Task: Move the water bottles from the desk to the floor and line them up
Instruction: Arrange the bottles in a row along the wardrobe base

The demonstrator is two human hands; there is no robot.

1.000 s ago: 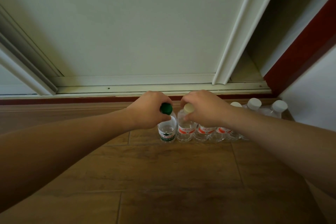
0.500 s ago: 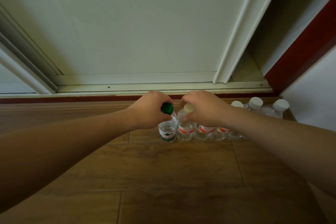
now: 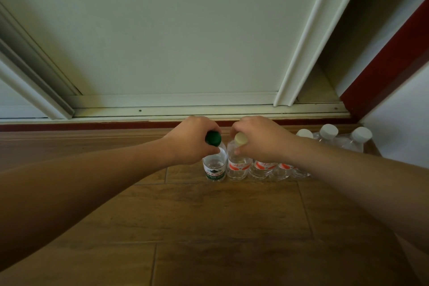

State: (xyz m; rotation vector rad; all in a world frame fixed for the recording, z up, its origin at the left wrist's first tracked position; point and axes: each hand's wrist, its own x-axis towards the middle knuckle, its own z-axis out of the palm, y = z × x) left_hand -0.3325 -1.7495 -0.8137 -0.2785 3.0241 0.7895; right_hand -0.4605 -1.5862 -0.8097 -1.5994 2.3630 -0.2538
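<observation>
Several clear water bottles stand in a row on the wooden floor (image 3: 209, 216) in front of a sliding door. At the row's left end is a green-capped bottle (image 3: 214, 167) with a green and white label; my left hand (image 3: 192, 139) grips its neck just under the cap. Beside it stands a pale-yellow-capped bottle (image 3: 236, 165) with a red and white label, held at the neck by my right hand (image 3: 260, 139). More red-labelled bottles (image 3: 263, 168) continue to the right, partly hidden behind my right forearm. White-capped bottles (image 3: 328, 132) end the row near the wall.
A pale green sliding door (image 3: 174, 30) and its track (image 3: 185, 109) run behind the row, with a dark red skirting strip (image 3: 92, 126) below. A white wall (image 3: 399, 123) closes the right side. Bare wooden floor lies left of the row and in front of it.
Both hands stay on the same two bottle necks. Nothing has visibly moved apart from a slight shift of the camera.
</observation>
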